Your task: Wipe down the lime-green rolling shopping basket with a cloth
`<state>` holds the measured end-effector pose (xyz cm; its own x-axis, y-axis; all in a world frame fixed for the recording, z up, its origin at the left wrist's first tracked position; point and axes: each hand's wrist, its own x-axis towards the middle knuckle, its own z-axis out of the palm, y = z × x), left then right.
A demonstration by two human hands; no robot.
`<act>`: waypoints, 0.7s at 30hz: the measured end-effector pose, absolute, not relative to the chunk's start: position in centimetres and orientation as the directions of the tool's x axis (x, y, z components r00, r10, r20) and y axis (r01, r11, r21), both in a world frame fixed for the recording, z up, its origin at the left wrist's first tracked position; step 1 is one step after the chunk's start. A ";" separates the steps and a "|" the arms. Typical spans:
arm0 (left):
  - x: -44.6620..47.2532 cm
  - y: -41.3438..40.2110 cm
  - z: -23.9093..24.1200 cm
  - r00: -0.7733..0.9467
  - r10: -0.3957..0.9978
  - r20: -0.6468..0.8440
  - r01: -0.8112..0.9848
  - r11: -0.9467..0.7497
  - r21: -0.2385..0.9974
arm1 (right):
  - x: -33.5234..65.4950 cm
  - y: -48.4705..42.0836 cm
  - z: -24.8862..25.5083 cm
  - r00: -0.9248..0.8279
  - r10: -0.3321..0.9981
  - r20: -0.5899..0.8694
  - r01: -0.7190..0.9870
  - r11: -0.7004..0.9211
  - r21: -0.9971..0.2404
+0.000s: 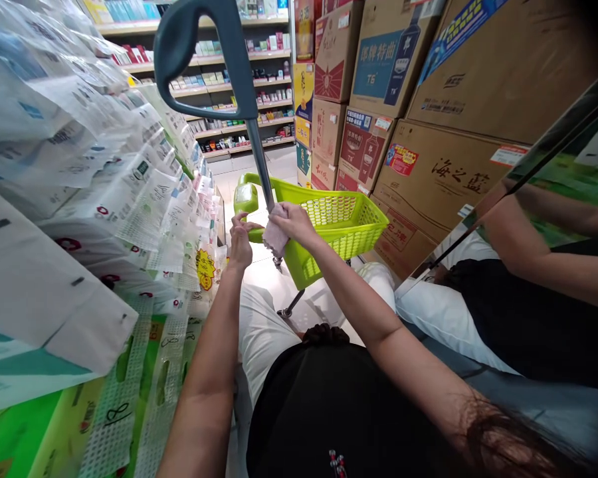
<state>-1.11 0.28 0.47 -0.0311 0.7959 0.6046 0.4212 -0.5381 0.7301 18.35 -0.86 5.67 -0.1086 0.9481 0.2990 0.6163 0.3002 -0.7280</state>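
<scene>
A lime-green shopping cart basket [311,257] with perforated walls stands in front of me on small wheels. A grey metal pole [260,159] rises from it to a dark blue-grey loop handle [242,73]. My right hand [299,223] is closed around a crumpled pale pinkish cleaning cloth [276,234], which lies against the basket's near end by the foot of the pole. My left hand [241,244] grips the green rim part [256,235] just left of the cloth, fingers bent over it. A rounded green piece [246,197] sits above my left fingers.
Plastic-wrapped tissue packs [124,192] are stacked close on the left. Cardboard cartons [458,166] form a wall on the right, with a mirror-like panel [538,265] nearer me. Shelves of small boxed goods [219,86] stand at the back beyond the tiled floor [284,162].
</scene>
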 end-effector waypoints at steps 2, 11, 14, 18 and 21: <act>-1.1 0.2 0.4 -0.034 0.801 0.597 0.422 -0.530 0.736 | 18.7 -0.8 5.5 -0.136 0.927 0.351 0.661 0.348 -0.665; 0.0 -0.3 0.5 0.004 0.739 0.674 0.537 -0.570 0.622 | 18.5 -5.5 -9.1 0.027 0.962 0.273 0.892 0.100 -0.440; 0.4 -0.6 0.5 0.023 0.737 0.675 0.571 -0.564 0.597 | 18.3 -5.4 -11.1 0.072 0.957 0.282 0.891 0.065 -0.449; 0.8 -0.9 0.5 0.004 0.743 0.669 0.588 -0.543 0.599 | 19.6 -4.4 -11.8 0.032 0.956 0.291 0.898 0.100 -0.428; 1.0 -1.1 0.4 -0.006 0.747 0.665 0.596 -0.531 0.602 | 21.3 -4.5 -12.6 0.048 0.975 0.218 0.907 0.049 -0.418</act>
